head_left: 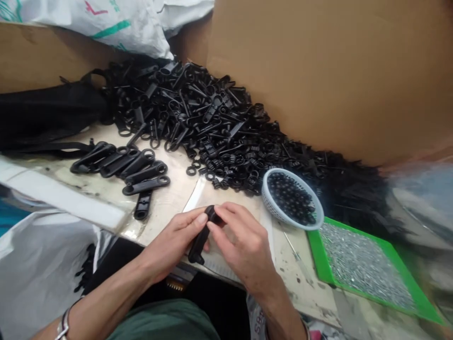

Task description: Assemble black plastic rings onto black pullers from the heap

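Note:
Close to the table's front edge, my left hand [177,241] is closed around a long black plastic handle-like part [200,242], its thumb near the upper end. The fingers of my right hand [244,241] pinch that same upper end from the other side. Whether they hold a second small piece there is hidden. Beyond my left hand lies a row of similar black plastic parts [130,165] with ringed ends. A light blue basket [266,204] of small round black pieces stands beyond my right hand.
A large heap of black parts [198,108] covers the back of the table [170,208]. On the right are a green tray [320,259] of small metal pieces and a screwdriver [292,246]. A white sack [38,264] hangs at lower left; a cardboard wall [332,71] stands behind.

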### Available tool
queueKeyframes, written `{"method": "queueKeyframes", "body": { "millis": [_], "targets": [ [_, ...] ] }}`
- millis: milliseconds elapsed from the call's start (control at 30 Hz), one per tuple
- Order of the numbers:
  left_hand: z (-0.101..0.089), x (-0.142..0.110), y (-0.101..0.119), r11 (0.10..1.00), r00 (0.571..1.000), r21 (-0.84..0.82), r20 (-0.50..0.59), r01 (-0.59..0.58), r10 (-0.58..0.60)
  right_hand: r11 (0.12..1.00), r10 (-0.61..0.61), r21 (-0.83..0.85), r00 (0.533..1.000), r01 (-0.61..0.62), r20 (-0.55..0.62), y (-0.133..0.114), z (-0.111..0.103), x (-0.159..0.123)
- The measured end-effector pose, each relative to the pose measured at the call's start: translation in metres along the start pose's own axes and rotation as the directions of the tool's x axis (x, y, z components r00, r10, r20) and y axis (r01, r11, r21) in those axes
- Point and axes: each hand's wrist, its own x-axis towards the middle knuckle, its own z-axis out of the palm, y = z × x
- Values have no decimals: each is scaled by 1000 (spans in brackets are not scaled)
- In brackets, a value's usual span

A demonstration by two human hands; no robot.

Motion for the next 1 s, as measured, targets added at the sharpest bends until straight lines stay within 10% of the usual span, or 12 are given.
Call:
{"method": "queueKeyframes", "body": {
  "millis": [300,533,700,867,1000],
  "targets": [
    [8,-4,10,961,999,277,-44,-8,21,974,114,196,993,-113,10,13,1,-5],
    [12,1,6,986,996,165,-83,1,13,936,189,284,977,-209,95,4,2,-11],
    [16,-2,10,945,992,327,-108,-28,67,763,437,427,874,-486,214,8,-15,-5],
    [21,-10,7,932,995,361,-75,-32,64,414,592,641,726,-646,350,0,-12,-2],
    [22,-12,6,895,981,445,-178,15,72,494,689,571,696,-656,204,-11,-4,-4]
  ]
}}
